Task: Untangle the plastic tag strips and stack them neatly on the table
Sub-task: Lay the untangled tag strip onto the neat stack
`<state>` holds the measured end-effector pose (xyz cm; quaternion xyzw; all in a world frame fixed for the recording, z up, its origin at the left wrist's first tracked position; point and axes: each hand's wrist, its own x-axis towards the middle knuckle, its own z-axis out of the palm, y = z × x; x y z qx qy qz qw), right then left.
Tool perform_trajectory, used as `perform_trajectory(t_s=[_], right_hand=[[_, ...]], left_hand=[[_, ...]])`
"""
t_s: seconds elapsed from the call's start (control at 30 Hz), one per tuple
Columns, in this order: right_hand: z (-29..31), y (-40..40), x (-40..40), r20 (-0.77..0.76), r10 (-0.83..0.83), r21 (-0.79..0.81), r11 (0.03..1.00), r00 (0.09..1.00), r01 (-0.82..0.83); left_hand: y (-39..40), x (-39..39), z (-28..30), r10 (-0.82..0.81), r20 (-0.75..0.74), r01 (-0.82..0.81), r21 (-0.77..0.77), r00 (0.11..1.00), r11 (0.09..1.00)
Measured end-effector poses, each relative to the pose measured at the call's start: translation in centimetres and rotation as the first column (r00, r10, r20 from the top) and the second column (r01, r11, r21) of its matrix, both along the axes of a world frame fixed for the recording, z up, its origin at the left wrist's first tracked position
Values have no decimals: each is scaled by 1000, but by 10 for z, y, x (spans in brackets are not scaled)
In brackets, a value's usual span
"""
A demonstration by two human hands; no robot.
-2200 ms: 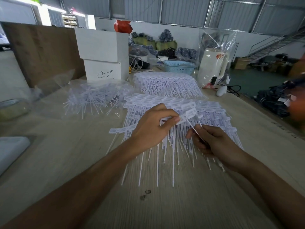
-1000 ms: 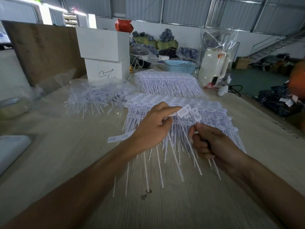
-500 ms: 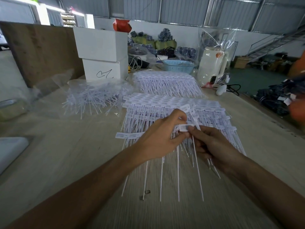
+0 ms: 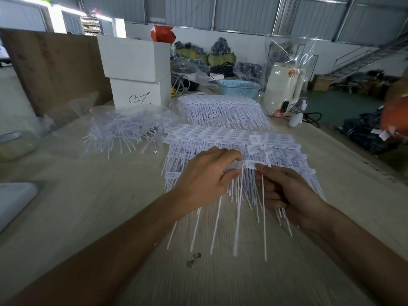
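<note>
While the left hand (image 4: 204,177) pinches a small bundle of tag strips (image 4: 239,195) by their heads (tails hanging, likely to align them), the right hand (image 4: 287,193) grips one strip beside it, above the neat stack (image 4: 220,138) on the table (image 4: 88,217).

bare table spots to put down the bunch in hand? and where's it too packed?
Free: the bare wood near the person, below the hanging tails of the held bunch; also the strip left of the front stack, below the tangled pile. Crowded: far end, around the rear stack, white box and blue basket.
</note>
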<state>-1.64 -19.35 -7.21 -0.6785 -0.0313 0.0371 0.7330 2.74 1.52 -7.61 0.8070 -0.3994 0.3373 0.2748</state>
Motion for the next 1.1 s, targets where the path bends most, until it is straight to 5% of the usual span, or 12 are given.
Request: perform_trajectory(t_s=[0.57,0.93,1.1], right_hand=[[-1,5,-6,236,22,-160,987,971,16],[-3,0,-4,410,31,-337,934,912,120],[-4,3,-3,289,-26,-211,973,957,90]], left_hand=[[0,14,-2,-221,-316,168,-185,923,968],[-1,9,-2,-246,-513,123,-262,823,957],[-3,8,1,-253,-451,144,-262,856,954]])
